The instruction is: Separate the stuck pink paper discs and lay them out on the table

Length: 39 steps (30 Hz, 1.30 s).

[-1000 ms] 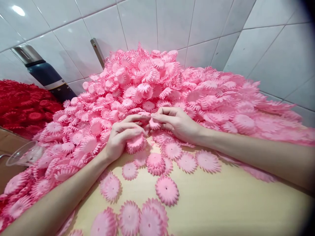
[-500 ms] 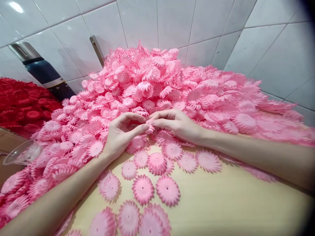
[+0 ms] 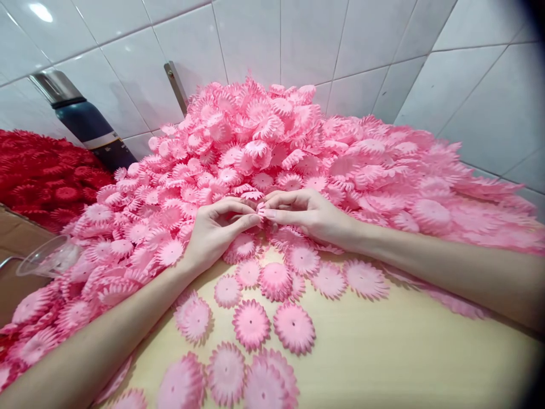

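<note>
My left hand (image 3: 217, 230) and my right hand (image 3: 317, 218) meet at the front of a big heap of pink scalloped discs (image 3: 255, 130). Between their fingertips is a small pink piece (image 3: 261, 210), pinched from both sides and partly hidden by the fingers. Just below the hands, several loose pink discs with small centre holes lie on the pale wooden table (image 3: 383, 352); one darker-edged disc (image 3: 251, 324) lies beside another (image 3: 294, 326).
At the left are a pile of red discs (image 3: 51, 176), a dark blue bottle with a steel cap (image 3: 87, 122), a clear plastic cup (image 3: 49, 257) and a cardboard box (image 3: 17, 238). A metal strip (image 3: 175, 85) stands by the tiled wall (image 3: 255, 40).
The whole view has shifted slightly, so things appear a little further right. The fingertips have changed slightly around the small pink piece, which shows less now.
</note>
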Available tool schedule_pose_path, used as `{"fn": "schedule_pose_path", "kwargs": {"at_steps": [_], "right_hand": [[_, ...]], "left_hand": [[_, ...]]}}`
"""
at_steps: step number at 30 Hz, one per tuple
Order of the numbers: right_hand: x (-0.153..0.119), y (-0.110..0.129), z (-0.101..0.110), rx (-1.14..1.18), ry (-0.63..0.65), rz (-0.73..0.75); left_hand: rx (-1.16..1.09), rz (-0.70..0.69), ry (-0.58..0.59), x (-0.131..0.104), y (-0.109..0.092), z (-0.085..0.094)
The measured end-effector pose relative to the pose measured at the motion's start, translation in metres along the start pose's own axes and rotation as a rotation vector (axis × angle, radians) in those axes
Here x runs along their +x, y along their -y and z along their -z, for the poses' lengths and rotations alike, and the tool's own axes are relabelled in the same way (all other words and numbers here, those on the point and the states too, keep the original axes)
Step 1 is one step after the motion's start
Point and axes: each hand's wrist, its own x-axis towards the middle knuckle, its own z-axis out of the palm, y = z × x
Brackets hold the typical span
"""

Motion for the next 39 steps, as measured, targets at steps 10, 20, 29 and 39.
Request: {"fn": "schedule_pose_path", "kwargs": {"at_steps": [10,20,29,39], "right_hand": [[-0.0013,0.002,-0.0011,-0.072,0.014,0.011],[-0.0024,0.0019,-0.0021,-0.108,-0.009,0.0],[-0.0029,0.0015,-0.003,-0.169,-0.001,0.046],[-0.0027,-0.0042,-0.0055,-0.073,-0.018,0.054]], "left_hand": [[-0.004,-0.029,0.026,0.001,0.0038,0.0008],[0.025,0.017,0.026,-0.0001,-0.0004,0.0007],[0.054,0.042,0.018,0.0005,-0.0016,-0.0003],[0.058,0.027,-0.021,0.002,0.0027,-0.0016]]}}
